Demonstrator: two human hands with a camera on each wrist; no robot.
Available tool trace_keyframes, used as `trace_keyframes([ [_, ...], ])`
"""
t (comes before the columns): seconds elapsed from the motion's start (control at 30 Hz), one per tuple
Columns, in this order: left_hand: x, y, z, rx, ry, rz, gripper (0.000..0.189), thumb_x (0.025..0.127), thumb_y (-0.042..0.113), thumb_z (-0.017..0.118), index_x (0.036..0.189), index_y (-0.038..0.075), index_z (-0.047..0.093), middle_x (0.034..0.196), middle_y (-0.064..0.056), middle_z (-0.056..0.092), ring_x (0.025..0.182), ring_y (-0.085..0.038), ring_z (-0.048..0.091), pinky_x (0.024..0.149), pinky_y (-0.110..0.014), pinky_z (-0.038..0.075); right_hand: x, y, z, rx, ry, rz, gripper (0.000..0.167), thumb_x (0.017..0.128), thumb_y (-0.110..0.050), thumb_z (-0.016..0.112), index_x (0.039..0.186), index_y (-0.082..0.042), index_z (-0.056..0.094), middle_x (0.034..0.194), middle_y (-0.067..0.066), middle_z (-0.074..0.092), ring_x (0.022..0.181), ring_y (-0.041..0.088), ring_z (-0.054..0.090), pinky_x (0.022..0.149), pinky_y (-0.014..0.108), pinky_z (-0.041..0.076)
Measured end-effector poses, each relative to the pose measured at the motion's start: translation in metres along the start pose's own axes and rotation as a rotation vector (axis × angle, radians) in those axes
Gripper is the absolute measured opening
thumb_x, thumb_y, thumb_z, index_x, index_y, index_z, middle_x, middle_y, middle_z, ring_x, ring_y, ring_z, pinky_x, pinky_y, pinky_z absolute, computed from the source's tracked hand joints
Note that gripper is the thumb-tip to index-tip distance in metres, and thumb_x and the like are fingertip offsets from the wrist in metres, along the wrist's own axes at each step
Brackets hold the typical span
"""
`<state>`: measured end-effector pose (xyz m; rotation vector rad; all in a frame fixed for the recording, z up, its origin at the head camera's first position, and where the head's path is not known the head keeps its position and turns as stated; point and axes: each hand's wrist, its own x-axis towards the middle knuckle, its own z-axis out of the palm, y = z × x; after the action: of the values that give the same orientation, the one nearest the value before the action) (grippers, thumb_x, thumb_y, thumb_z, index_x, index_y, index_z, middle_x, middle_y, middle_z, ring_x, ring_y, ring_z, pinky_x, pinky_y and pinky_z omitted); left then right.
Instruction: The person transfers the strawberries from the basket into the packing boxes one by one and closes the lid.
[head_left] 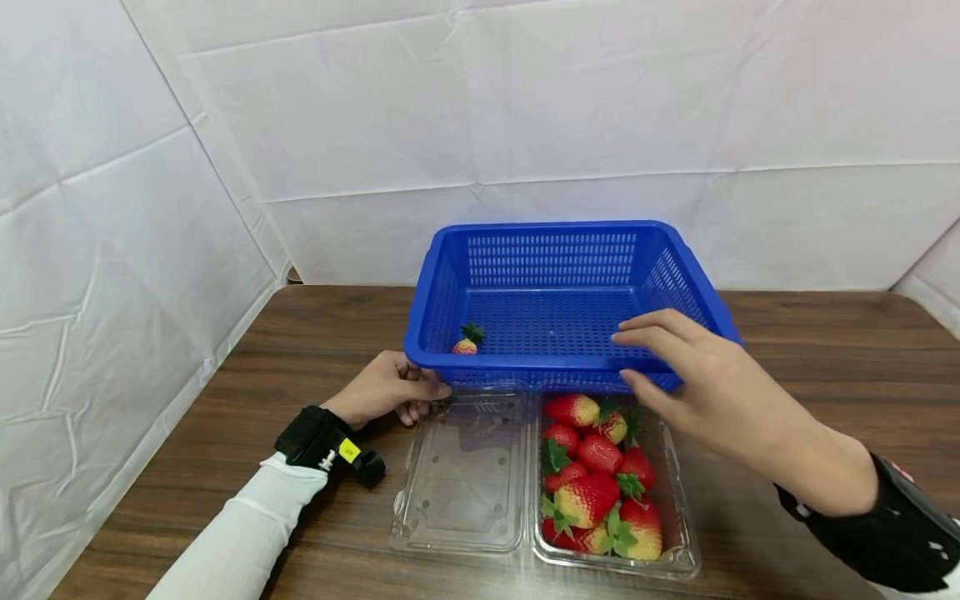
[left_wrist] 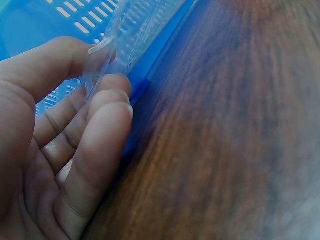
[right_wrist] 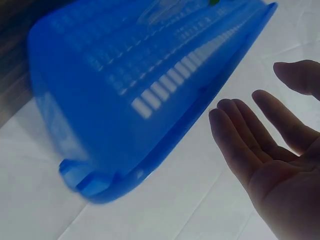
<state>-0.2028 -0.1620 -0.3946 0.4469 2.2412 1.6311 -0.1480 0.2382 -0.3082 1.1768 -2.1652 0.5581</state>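
An open clear plastic clamshell box lies on the table in the head view, its flat lid (head_left: 468,475) to the left and its tray (head_left: 678,533) full of strawberries (head_left: 600,454) to the right. My left hand (head_left: 393,387) pinches the lid's far left corner between thumb and fingers, and the left wrist view shows the lid edge (left_wrist: 102,55) in that pinch. Behind the box stands a blue basket (head_left: 570,362) with one strawberry (head_left: 465,343) in its near left corner. Over the basket's near right side hovers my right hand (head_left: 712,379), fingers extended, holding nothing.
Brown wood-grain table (head_left: 825,358) extends on both sides of the basket. White cloth (head_left: 480,108) hangs behind it and along the left side. The basket's front wall stands right against the far edge of the clamshell.
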Motion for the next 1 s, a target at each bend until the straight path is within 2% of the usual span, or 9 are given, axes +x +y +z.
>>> trace_keyframes([
  [0.1, 0.0, 0.0, 0.0, -0.003, 0.0, -0.003, 0.015, 0.096, 0.012, 0.079, 0.088, 0.002, 0.072, 0.069, -0.01, 0.066, 0.056, -0.013, 0.064, 0.056, -0.029, 0.059, -0.001, 0.01, -0.002, -0.029, 0.007, 0.021, 0.062, 0.111, -0.054, 0.043, 0.12, 0.0, 0.071, 0.118, 0.011, 0.07, 0.105, 0.026, 0.069, 0.09, 0.009, 0.048],
  [0.13, 0.0, -0.001, 0.0, -0.005, 0.0, -0.003, 0.015, 0.096, 0.012, 0.079, 0.087, 0.002, 0.072, 0.069, -0.01, 0.066, 0.056, -0.013, 0.064, 0.056, -0.029, 0.059, -0.002, 0.013, -0.003, -0.03, 0.007, 0.028, 0.054, 0.111, -0.049, 0.052, 0.12, 0.0, 0.071, 0.118, 0.012, 0.069, 0.105, 0.027, 0.069, 0.089, 0.012, 0.049],
  [0.17, 0.0, -0.001, 0.0, -0.008, 0.0, -0.003, 0.014, 0.096, 0.012, 0.079, 0.087, 0.003, 0.072, 0.069, -0.01, 0.066, 0.055, -0.013, 0.064, 0.056, -0.029, 0.059, -0.003, 0.016, -0.004, -0.038, 0.005, 0.037, 0.053, 0.111, -0.048, 0.052, 0.121, 0.0, 0.071, 0.118, 0.012, 0.069, 0.105, 0.027, 0.069, 0.088, 0.014, 0.05],
  [0.27, 0.0, -0.001, 0.0, -0.015, -0.002, -0.003, 0.013, 0.096, 0.011, 0.079, 0.088, 0.003, 0.072, 0.069, -0.01, 0.066, 0.056, -0.013, 0.063, 0.056, -0.029, 0.059, -0.004, 0.023, -0.005, -0.059, -0.002, 0.061, 0.033, 0.1, -0.023, 0.078, 0.122, 0.0, 0.071, 0.119, 0.014, 0.069, 0.104, 0.029, 0.07, 0.084, 0.024, 0.053],
  [0.33, 0.0, -0.001, 0.0, -0.015, -0.002, -0.002, 0.013, 0.096, 0.011, 0.079, 0.088, 0.003, 0.072, 0.069, -0.01, 0.066, 0.056, -0.013, 0.064, 0.056, -0.029, 0.059, -0.005, 0.027, -0.005, -0.073, -0.008, 0.081, 0.041, 0.085, -0.003, 0.088, 0.122, 0.001, 0.071, 0.118, 0.014, 0.069, 0.103, 0.029, 0.071, 0.082, 0.032, 0.054],
  [0.4, 0.0, -0.001, 0.0, -0.011, -0.002, 0.0, 0.013, 0.096, 0.012, 0.079, 0.087, 0.003, 0.072, 0.069, -0.01, 0.066, 0.056, -0.013, 0.064, 0.056, -0.029, 0.059, -0.006, 0.03, -0.005, -0.087, -0.019, 0.107, 0.049, 0.076, 0.006, 0.09, 0.121, 0.001, 0.071, 0.118, 0.014, 0.069, 0.103, 0.029, 0.071, 0.081, 0.037, 0.055],
  [0.43, 0.0, -0.001, 0.0, -0.008, -0.002, 0.001, 0.014, 0.096, 0.012, 0.079, 0.087, 0.003, 0.072, 0.069, -0.01, 0.067, 0.056, -0.013, 0.064, 0.056, -0.029, 0.059, -0.006, 0.031, -0.005, -0.088, -0.023, 0.12, 0.048, 0.076, 0.006, 0.09, 0.12, 0.002, 0.072, 0.117, 0.015, 0.069, 0.102, 0.03, 0.071, 0.08, 0.04, 0.056],
  [0.63, 0.001, 0.0, 0.001, -0.009, -0.004, 0.006, 0.014, 0.096, 0.011, 0.078, 0.087, 0.002, 0.072, 0.069, -0.01, 0.066, 0.055, -0.013, 0.064, 0.056, -0.029, 0.06, -0.007, 0.035, -0.002, -0.077, -0.052, 0.183, 0.044, 0.079, 0.006, 0.089, 0.119, 0.003, 0.072, 0.117, 0.018, 0.069, 0.103, 0.034, 0.071, 0.08, 0.052, 0.06],
  [1.0, 0.0, 0.001, 0.001, -0.005, 0.001, 0.004, 0.015, 0.096, 0.011, 0.078, 0.087, 0.002, 0.072, 0.069, -0.01, 0.067, 0.055, -0.013, 0.064, 0.056, -0.029, 0.06, 0.001, 0.037, 0.0, -0.047, -0.114, 0.239, 0.043, 0.083, 0.003, 0.088, 0.123, 0.004, 0.07, 0.119, 0.02, 0.068, 0.108, 0.037, 0.068, 0.086, 0.057, 0.058],
])
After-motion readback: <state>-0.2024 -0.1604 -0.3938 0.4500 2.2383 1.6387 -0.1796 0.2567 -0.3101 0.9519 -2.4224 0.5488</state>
